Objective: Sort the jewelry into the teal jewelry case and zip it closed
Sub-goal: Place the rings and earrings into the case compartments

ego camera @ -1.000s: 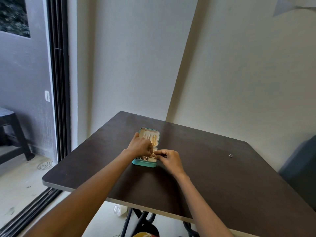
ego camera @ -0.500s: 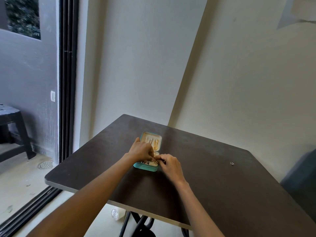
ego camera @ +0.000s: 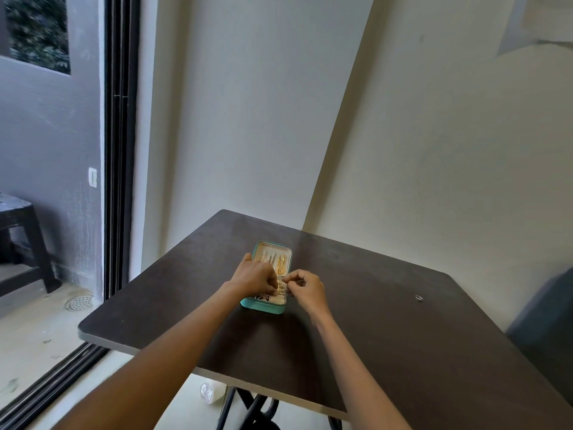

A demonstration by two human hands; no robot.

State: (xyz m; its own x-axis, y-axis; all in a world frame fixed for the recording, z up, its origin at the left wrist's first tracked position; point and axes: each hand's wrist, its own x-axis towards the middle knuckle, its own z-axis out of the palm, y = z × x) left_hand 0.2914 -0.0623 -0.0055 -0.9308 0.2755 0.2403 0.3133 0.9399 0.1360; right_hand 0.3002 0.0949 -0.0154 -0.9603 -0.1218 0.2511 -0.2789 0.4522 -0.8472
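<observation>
The teal jewelry case (ego camera: pixel 263 307) lies open in the middle of the dark table (ego camera: pixel 387 342). Its raised lid (ego camera: pixel 273 259) holds gold chains against a cream lining. My left hand (ego camera: pixel 255 276) is over the left of the case's base with its fingers curled down into the cream compartments; what they hold is hidden. My right hand (ego camera: pixel 305 288) is at the case's right edge, thumb and forefinger pinching something very small above the hinge line. A small silver ring (ego camera: pixel 419 298) lies alone on the table, far to the right.
The table stands in a corner of pale walls. A sliding door frame (ego camera: pixel 119 150) and a dark stool (ego camera: pixel 21 234) are to the left. A dark seat (ego camera: pixel 545 324) is at the right edge. A plastic bottle (ego camera: pixel 212 392) lies under the table.
My right hand has lifted a little from the case's right edge, its pinch now higher. My left hand stays over the base. The view has shifted slightly.
</observation>
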